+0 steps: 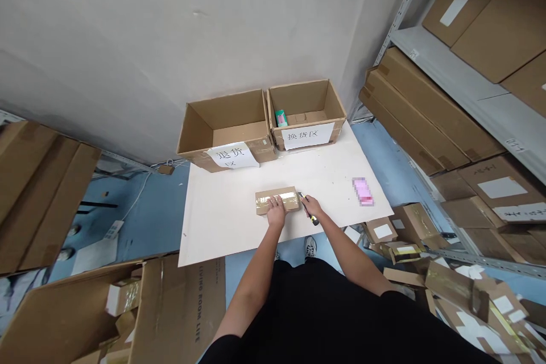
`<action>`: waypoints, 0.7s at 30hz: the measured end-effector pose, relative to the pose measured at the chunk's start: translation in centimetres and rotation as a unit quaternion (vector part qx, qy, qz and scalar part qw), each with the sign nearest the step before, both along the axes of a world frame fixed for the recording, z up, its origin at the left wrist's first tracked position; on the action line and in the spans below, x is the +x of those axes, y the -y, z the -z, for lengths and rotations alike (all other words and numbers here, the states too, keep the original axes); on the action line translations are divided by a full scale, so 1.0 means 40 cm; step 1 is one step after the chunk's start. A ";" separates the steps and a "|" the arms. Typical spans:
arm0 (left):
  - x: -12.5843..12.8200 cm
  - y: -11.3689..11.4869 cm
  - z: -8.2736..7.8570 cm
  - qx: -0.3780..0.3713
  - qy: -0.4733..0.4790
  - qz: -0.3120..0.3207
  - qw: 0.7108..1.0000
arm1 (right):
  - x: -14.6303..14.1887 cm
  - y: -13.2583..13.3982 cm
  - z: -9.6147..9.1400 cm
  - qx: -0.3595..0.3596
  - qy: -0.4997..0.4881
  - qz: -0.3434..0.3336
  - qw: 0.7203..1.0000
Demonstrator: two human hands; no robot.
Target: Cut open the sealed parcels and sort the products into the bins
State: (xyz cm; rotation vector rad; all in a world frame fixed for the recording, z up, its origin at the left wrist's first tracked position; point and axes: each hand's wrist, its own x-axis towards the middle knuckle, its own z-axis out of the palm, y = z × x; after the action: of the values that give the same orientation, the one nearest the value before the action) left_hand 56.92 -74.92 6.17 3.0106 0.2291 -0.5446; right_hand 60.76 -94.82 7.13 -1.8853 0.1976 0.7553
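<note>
A small taped cardboard parcel (277, 200) lies near the front of a white table (222, 216). My left hand (276, 211) rests flat on the parcel's near edge, fingers spread over it. My right hand (312, 206) is closed around a black and yellow utility knife (307, 209), whose tip sits at the parcel's right end.
Two open cardboard boxes with paper labels stand at the table's back: the left box (226, 125) looks empty, the right box (307, 111) holds a small green item (281, 118). A pink blurred object (363, 191) lies at the right. Shelving with cartons fills the right; loose boxes litter the floor.
</note>
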 end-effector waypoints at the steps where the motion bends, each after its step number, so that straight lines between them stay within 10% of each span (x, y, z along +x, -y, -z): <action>1: 0.000 0.000 0.000 -0.001 -0.002 -0.001 1.000 | 0.004 -0.003 0.002 -0.001 0.001 0.002 1.000; 21: 0.004 0.001 -0.036 0.016 -0.009 0.007 1.000 | -0.049 0.055 0.005 0.021 -0.032 -0.045 0.998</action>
State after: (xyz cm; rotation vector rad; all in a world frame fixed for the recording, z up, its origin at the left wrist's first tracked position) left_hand 57.09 -74.94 7.61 3.0418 0.2207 -0.5754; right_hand 58.82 -97.04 6.92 -1.8416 0.1364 0.8765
